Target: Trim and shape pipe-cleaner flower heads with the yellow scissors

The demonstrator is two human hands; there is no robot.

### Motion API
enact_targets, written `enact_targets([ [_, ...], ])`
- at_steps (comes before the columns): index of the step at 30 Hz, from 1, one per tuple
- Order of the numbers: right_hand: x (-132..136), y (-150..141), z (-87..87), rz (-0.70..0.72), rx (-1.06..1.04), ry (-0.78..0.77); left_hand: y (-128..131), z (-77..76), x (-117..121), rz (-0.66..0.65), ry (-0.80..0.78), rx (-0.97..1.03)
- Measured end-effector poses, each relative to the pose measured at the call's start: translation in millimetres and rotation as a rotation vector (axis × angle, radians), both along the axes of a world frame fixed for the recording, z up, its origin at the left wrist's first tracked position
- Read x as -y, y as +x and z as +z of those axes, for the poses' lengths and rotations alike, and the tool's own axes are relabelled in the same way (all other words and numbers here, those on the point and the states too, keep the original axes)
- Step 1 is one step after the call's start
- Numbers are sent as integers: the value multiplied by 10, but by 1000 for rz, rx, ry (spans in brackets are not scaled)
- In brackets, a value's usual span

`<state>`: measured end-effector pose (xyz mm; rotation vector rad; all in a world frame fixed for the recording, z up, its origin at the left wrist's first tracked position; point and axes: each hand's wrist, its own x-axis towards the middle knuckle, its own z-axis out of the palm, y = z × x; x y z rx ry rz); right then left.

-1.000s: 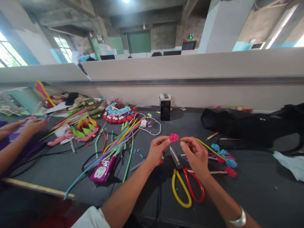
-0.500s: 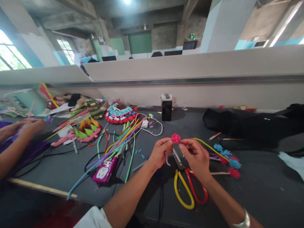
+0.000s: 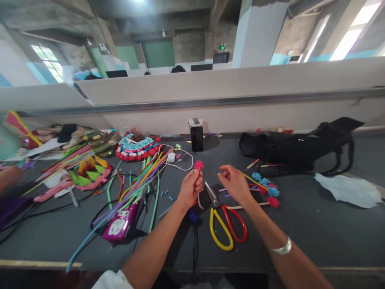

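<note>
My left hand (image 3: 191, 186) is closed in a pinch around a pinkish-red craft flower (image 3: 198, 164), whose head stands above the fingertips. A pale stem hangs below that hand. To the right, my right hand (image 3: 236, 182) hovers over the table with loosely bent fingers apart and nothing in them. Large scissors (image 3: 221, 218) with one yellow and one red handle lie between my forearms, blades partly spread. Beyond my right wrist, finished-looking blue flowers (image 3: 272, 188) and a red flower (image 3: 273, 202) rest on their stems.
Fuzzy craft stems (image 3: 144, 176) lie over a purple case (image 3: 120, 224) on the left. Behind are a beaded collar-like piece (image 3: 138, 146), a standing phone (image 3: 197, 139) and a white charger (image 3: 171, 157). A black bag (image 3: 279, 148) lies right. A co-worker's hand (image 3: 10, 176) shows far left.
My right hand has left the flower and moved right, its fingers loosened. My left hand keeps the flower, now held upright. The view has turned slightly right.
</note>
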<state>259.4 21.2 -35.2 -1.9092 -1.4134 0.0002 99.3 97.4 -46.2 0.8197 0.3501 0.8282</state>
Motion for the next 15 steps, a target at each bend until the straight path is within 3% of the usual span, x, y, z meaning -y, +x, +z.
enact_targets([
  [7,283,281,-35,-310,273,-266,4,-27,-11,9,13,2],
  [15,607,126,-187,-148,402,-435,11,-40,-24,10,35,-20],
])
